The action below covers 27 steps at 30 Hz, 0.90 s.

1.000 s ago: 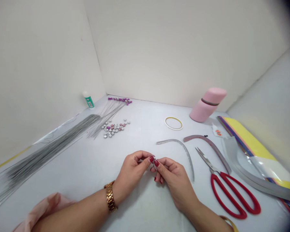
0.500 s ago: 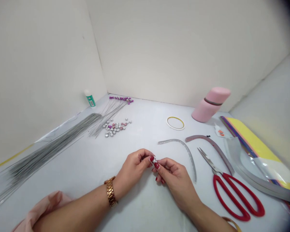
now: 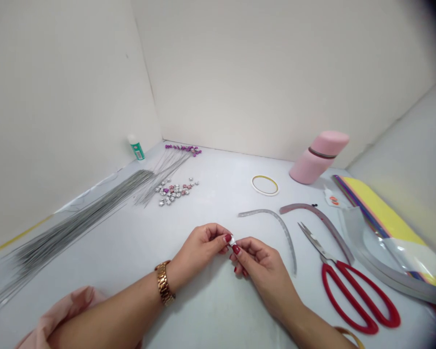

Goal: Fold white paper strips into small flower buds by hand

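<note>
Between my fingertips is a small silvery-white folded paper star (image 3: 233,241), mostly covered by thumbs and fingers. My left hand (image 3: 207,245) pinches it from the left, and my right hand (image 3: 259,264) pinches it from the lower right. Both hands are closed at the fingertips, just above the white table. Farther off to the left lies a loose pile of similar stars (image 3: 172,192), silver with a few pink and purple ones. To the right of my hands curve a thin silver paper strip bundle (image 3: 278,220) and a pinkish one (image 3: 321,218).
Red-handled scissors (image 3: 349,281) lie at the right, near coloured sheets (image 3: 396,208) and a small glue bottle (image 3: 332,198). Behind are a tape roll (image 3: 264,192) and a pink flask (image 3: 314,162). Grey wires (image 3: 90,211), purple-tipped stems (image 3: 183,149) and a glue stick (image 3: 137,149) are at left.
Both hands stay in nearly the same place, still pinching the small star, whose visible face looks whiter and slightly turned. The view has shifted a little.
</note>
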Tool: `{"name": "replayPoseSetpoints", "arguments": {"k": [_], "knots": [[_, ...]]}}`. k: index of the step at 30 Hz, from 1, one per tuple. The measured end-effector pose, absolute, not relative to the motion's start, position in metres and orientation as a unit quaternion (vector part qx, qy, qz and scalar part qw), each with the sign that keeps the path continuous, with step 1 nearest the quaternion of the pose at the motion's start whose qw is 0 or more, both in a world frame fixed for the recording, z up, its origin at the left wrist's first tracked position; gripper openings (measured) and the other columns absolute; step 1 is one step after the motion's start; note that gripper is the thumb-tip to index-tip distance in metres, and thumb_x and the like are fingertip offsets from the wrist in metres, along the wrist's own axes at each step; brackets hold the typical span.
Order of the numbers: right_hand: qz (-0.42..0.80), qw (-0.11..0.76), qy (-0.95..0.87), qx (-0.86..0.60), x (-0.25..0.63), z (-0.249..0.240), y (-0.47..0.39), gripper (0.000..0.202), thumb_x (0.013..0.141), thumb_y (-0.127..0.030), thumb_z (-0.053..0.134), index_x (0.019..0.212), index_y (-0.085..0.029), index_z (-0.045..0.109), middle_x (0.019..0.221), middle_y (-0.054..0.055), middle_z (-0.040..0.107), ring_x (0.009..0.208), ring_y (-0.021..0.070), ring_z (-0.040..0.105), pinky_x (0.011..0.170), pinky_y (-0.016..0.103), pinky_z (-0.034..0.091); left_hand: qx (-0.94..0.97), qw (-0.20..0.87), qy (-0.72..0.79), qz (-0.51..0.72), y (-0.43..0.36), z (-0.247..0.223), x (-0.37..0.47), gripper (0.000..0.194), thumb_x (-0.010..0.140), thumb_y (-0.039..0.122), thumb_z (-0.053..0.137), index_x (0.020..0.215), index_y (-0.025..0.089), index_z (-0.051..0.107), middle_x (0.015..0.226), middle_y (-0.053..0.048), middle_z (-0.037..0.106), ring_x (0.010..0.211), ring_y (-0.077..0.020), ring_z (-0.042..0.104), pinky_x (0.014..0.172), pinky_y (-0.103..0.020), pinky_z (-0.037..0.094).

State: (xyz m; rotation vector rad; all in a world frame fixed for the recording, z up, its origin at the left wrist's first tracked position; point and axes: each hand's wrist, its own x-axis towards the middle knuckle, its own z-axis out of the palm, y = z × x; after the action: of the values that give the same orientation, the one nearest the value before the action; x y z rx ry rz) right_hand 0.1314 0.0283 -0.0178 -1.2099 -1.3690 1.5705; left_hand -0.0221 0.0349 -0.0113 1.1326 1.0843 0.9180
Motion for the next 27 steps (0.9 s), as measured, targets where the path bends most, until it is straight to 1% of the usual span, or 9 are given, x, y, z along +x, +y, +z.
{"name": "replayPoseSetpoints", "arguments": {"k": [5,10,16,19,22,24,27], "knots": [[0.543,0.372,-0.593,-0.463,0.133,-0.018,0.025,0.013,0.08,-0.028,0.054,0.077,-0.017,0.059,0.061,-0.001,0.056,0.053,0.0114,0.051,0.051,0.022,0.041,0.455,0.66,0.439,0.406,0.036,-0.01,-0.024,0.016,0.075,0.027,0.059,0.075,0.011,0.059,0.063,0.0,0.056,0.059,-0.0091,0.049,0.061,-0.022,0.038],[0.48,0.384,-0.651,-0.444,0.136,-0.019,0.021,0.009,0.08,-0.023,0.053,0.081,-0.018,0.06,0.062,0.0,0.058,0.056,0.0125,0.053,0.053,0.022,0.042,0.397,0.712,0.396,0.421,0.037,-0.011,-0.025,0.016,0.073,0.026,0.063,0.077,0.01,0.061,0.064,-0.001,0.057,0.057,-0.0077,0.049,0.061,-0.02,0.039],[0.472,0.386,-0.653,-0.45,0.134,-0.019,0.024,0.01,0.08,-0.024,0.053,0.079,-0.018,0.06,0.06,0.0,0.057,0.054,0.0125,0.053,0.052,0.021,0.043,0.394,0.693,0.417,0.436,0.035,-0.01,-0.021,0.015,0.074,0.025,0.061,0.074,0.01,0.06,0.06,-0.001,0.056,0.056,-0.0077,0.049,0.059,-0.02,0.039],[0.48,0.38,-0.643,-0.46,0.133,-0.018,0.024,0.012,0.08,-0.026,0.053,0.078,-0.018,0.06,0.059,0.0,0.056,0.054,0.0124,0.052,0.051,0.021,0.042,0.418,0.652,0.451,0.443,0.032,-0.011,-0.017,0.013,0.077,0.025,0.058,0.075,0.011,0.059,0.062,-0.001,0.056,0.058,-0.0089,0.05,0.06,-0.021,0.04],[0.501,0.368,-0.623,-0.474,0.133,-0.018,0.023,0.015,0.08,-0.03,0.054,0.077,-0.017,0.06,0.056,-0.001,0.055,0.052,0.0122,0.05,0.049,0.021,0.04,0.472,0.583,0.487,0.448,0.028,-0.012,-0.015,0.011,0.079,0.023,0.054,0.076,0.013,0.058,0.064,-0.001,0.056,0.061,-0.0104,0.051,0.061,-0.022,0.041],[0.526,0.359,-0.603,-0.481,0.133,-0.019,0.023,0.018,0.08,-0.032,0.053,0.074,-0.016,0.06,0.054,-0.001,0.055,0.051,0.0121,0.05,0.05,0.022,0.04,0.522,0.512,0.514,0.449,0.024,-0.012,-0.014,0.011,0.08,0.021,0.051,0.077,0.014,0.058,0.068,-0.001,0.058,0.064,-0.0118,0.053,0.062,-0.023,0.042],[0.564,0.349,-0.571,-0.483,0.133,-0.019,0.023,0.022,0.08,-0.034,0.053,0.071,-0.015,0.059,0.054,0.0,0.057,0.051,0.0111,0.051,0.05,0.021,0.04,0.625,0.366,0.533,0.438,0.022,-0.012,-0.015,0.012,0.082,0.017,0.048,0.08,0.017,0.059,0.076,-0.002,0.06,0.07,-0.0129,0.055,0.066,-0.024,0.043]]}}
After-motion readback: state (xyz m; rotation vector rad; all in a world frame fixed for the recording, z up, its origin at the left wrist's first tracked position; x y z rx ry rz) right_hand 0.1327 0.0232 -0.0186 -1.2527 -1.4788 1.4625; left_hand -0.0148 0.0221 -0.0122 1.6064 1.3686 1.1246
